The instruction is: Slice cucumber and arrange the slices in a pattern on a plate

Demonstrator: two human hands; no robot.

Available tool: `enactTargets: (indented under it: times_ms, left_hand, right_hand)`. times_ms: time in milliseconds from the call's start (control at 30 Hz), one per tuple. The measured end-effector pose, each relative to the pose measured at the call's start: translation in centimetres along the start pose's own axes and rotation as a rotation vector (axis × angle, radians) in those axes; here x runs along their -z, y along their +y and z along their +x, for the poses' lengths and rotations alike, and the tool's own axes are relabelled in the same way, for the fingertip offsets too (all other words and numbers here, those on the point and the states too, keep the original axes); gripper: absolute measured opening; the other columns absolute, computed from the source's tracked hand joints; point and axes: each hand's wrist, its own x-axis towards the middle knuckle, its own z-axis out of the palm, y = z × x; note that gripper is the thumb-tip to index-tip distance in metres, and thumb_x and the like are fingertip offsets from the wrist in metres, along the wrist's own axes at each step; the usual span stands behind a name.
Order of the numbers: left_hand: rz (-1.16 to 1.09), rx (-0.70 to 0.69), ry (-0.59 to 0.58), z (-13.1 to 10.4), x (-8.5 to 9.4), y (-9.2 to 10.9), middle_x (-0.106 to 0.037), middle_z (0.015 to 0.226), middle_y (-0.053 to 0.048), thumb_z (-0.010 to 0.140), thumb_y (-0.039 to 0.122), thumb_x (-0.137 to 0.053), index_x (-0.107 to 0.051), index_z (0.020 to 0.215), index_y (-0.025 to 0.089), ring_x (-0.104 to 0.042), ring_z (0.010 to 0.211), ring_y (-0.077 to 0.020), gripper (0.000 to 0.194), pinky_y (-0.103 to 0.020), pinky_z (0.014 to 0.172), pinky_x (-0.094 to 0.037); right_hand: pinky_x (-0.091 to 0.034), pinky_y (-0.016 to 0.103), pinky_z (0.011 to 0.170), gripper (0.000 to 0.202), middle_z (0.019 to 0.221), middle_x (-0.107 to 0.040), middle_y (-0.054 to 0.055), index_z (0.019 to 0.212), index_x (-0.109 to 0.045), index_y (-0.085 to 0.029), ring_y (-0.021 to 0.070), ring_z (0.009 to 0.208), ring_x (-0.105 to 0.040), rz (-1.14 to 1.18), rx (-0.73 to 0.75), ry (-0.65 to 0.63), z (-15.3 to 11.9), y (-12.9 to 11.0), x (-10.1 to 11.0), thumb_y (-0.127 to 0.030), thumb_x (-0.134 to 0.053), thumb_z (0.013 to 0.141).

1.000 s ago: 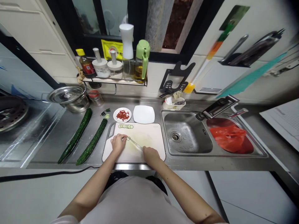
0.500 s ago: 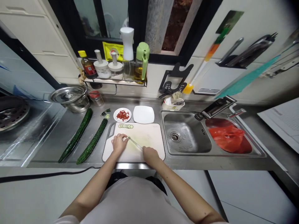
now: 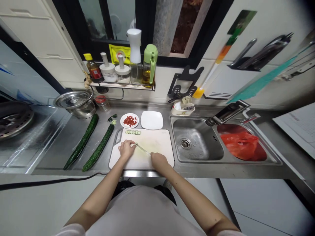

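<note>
Over the white cutting board (image 3: 162,157), my left hand (image 3: 127,149) is closed, its fingertips pinching a small round cucumber slice (image 3: 136,144). My right hand (image 3: 159,161) wraps round the handle of a knife (image 3: 144,150), whose narrow blade points up and left to that slice. The handle is hidden in my fist. A short row of overlapping cucumber slices (image 3: 133,132) lies along the board's top left. Left of the board are two whole cucumbers, one farther left (image 3: 82,141) and one nearer (image 3: 98,147).
Behind the board stand a plate of chopped red pieces (image 3: 130,121) and a white square plate (image 3: 152,120). Cucumber trimmings (image 3: 112,118) lie beside them. At right is a double sink (image 3: 197,157) with a red bag (image 3: 240,146). A lidded steel pot (image 3: 76,103) sits at back left.
The whole view has shifted very slightly. Both hands keep nearly the same place and hold, with the knife tip still at the slice.
</note>
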Motion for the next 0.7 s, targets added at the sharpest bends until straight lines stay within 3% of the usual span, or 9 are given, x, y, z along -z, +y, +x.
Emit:
enactTargets:
  times_ms: [700]
  left_hand:
    - [0.015,-0.011,0.005,0.0,0.0,-0.2,-0.065,0.109,-0.004,0.080,0.036,-0.060,-0.069,0.095,0.030,-0.054,0.108,-0.0278,0.019,-0.042,0.089,-0.037]
  right_hand:
    - [-0.050,0.032,0.075,0.031,0.096,-0.071,0.018,0.103,-0.066,-0.011,0.0254,0.096,-0.068,-0.166,0.050,0.140,0.5,0.0,3.4,-0.004,-0.039,0.089]
